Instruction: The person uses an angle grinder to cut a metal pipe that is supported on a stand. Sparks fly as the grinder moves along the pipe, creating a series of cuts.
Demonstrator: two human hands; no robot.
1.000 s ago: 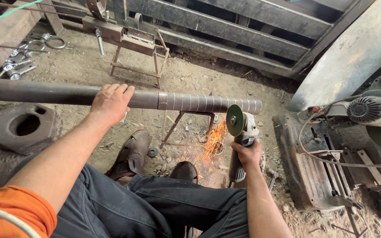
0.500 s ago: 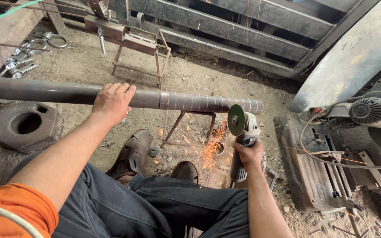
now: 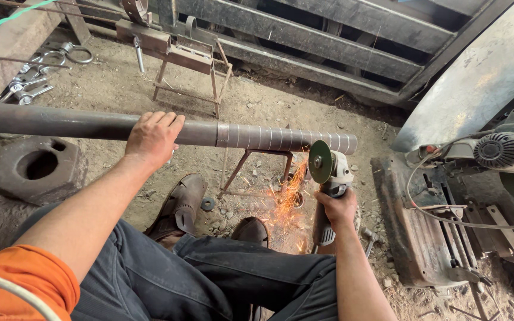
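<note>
Under the pipe's point(image 3: 162, 129) ringed end, the spark spray looks denser than half a second ago; grinder point(image 3: 328, 172) disc stays engaged. Left hand point(image 3: 151, 138) presses the pipe; right hand point(image 3: 337, 209) wraps the grinder.

Spanners point(image 3: 22, 89) on dirt — small metal stand point(image 3: 188, 71), round-holed block point(image 3: 37, 169).

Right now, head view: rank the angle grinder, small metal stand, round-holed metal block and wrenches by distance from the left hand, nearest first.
From the left hand, which grips the pipe:
1. Small metal stand, just above it in the picture, on the dirt floor.
2. Round-holed metal block, lower left on the ground.
3. Wrenches, upper left; close to the block in distance, hard to separate.
4. Angle grinder, far right, held in the right hand.
</note>
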